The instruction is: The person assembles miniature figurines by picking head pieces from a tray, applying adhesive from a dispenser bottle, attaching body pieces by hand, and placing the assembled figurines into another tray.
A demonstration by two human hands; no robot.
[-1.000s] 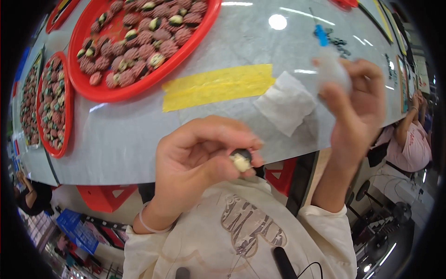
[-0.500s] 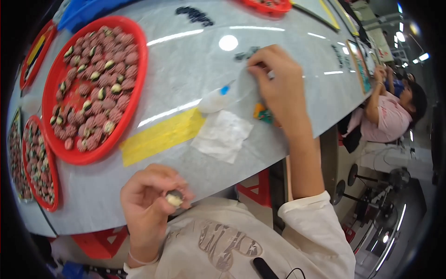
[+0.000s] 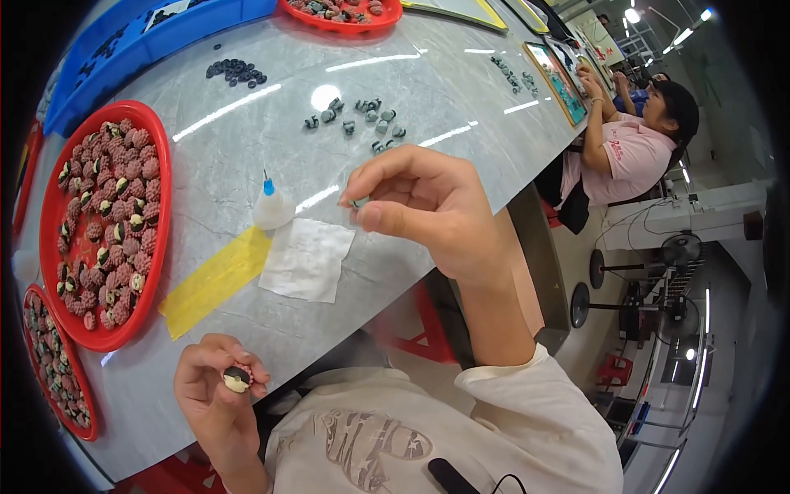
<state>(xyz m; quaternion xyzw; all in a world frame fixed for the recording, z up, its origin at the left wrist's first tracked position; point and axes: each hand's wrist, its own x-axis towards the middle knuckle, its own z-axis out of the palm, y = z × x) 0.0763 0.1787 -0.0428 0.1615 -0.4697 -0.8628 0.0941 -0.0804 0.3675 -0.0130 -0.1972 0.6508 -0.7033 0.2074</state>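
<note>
Your left hand [image 3: 212, 403] holds a cream-and-dark piece [image 3: 237, 378] by the near edge of the table [image 3: 214, 173]; your right hand [image 3: 432, 212] pinches a greenish bit [image 3: 359, 203]. A red tray [image 3: 164, 214] of pink pieces [image 3: 105, 209] sits toward the left edge.

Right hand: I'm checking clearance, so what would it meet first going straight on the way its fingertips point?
Probably the white needle-tipped bottle; the right hand may pass above it, as depth is unclear.

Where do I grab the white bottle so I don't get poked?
I'd grip the white bottle around its wide, rounded body, coming from the right, the side the right hand is on. The thin needle sticks out of the blue collar at the end away from the person, so that end is probably best left alone.
</note>
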